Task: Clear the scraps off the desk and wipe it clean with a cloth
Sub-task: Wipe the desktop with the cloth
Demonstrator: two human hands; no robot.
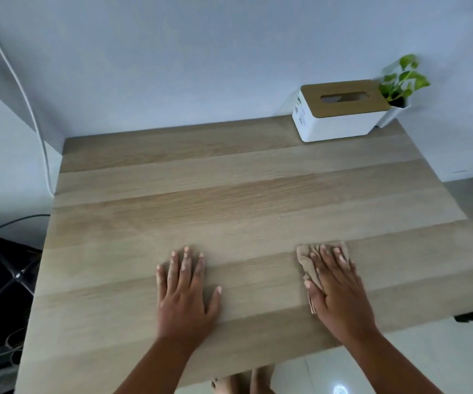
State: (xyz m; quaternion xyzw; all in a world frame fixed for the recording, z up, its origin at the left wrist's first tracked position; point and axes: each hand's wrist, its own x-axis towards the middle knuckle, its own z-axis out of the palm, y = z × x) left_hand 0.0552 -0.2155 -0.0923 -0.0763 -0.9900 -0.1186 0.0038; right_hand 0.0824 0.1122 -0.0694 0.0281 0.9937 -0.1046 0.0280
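Right hand [336,282] pressed flat on small crumpled beige cloth [310,261] at near-right of light wooden desk [229,194], left hand [185,285] flat, empty; cloth looks soft, light, best pinned under palm.

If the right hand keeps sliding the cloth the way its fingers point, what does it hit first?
Probably nothing soon. The right hand, flat on the cloth, points away toward the wall; bare desk lies ahead. The tissue box sits in the far right corner, seemingly just right of that line, though depth is hard to judge.
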